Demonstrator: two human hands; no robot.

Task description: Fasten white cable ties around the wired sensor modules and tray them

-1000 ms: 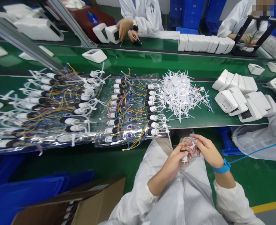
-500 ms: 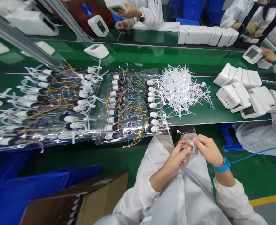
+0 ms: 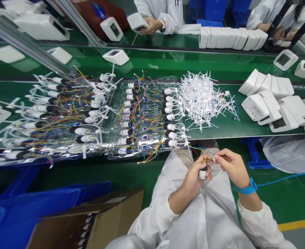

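The left hand's (image 3: pixel 195 174) fingers are wrapped round a cylindrical motor (image 3: pixel 202 172), over the lap; the right hand's (image 3: pixel 232 166) fingertips pinch a white piece (image 3: pixel 213 159) too tiny to make out. Loose wires (image 3: pixel 199 148) trail toward the surface's (image 3: pixel 227 129) edge: a sharp tug could strain their joints. Beyond, bagged wired assemblies (image 3: pixel 169 117) lie so crowded their leads might snag if one's lifted.
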